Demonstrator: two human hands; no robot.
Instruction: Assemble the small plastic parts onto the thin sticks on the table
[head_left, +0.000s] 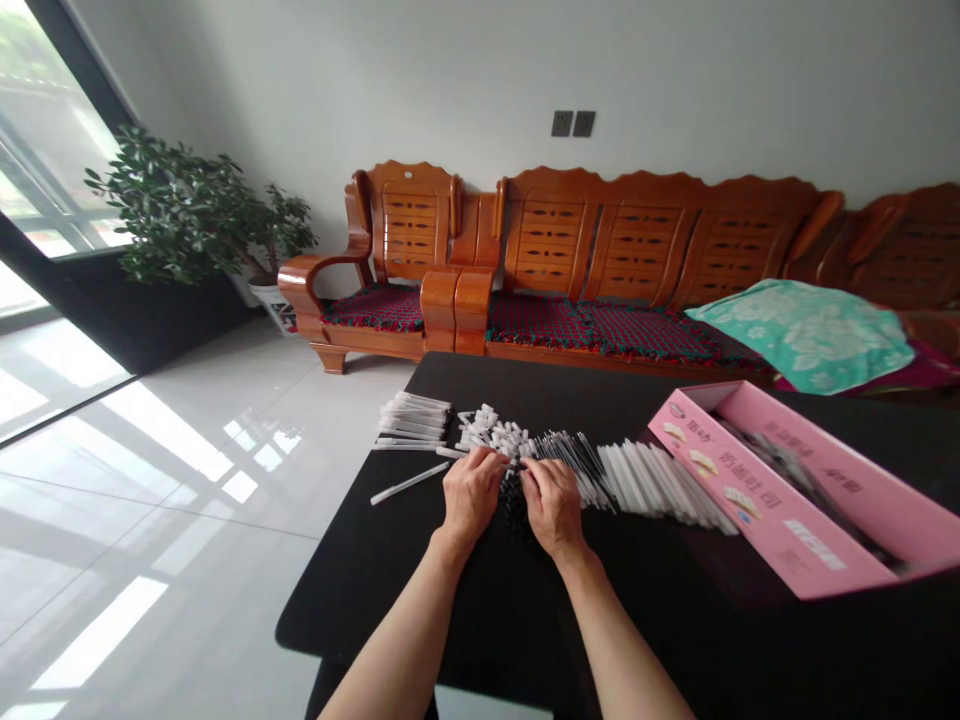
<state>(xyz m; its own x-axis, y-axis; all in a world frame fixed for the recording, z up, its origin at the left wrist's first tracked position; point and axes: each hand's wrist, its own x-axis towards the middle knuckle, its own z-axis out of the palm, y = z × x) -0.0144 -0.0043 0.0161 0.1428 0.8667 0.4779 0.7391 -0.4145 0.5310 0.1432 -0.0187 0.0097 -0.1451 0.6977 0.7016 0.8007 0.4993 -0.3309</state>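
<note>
My left hand (pixel 474 487) is closed in a pinch over the black table, and the white end of a pen (pixel 450 453) sticks out on its left side. My right hand (pixel 553 500) is closed too, its fingertips meeting the left ones at a small dark piece I cannot make out. Below and between the hands lies a heap of small black parts (pixel 516 505). Just beyond them are white pen caps (pixel 495 430). Thin dark refills (pixel 576 462) and white pen barrels (pixel 660 482) lie right of my right hand. A single pen (pixel 409 483) rests left of my left hand.
A row of white pens (pixel 412 420) lies at the table's far left edge. On the right stands an open pink box (pixel 757 490) with dark contents. Behind the black table (pixel 375 590) are wooden seats (pixel 555 240) and a potted plant (pixel 202 210).
</note>
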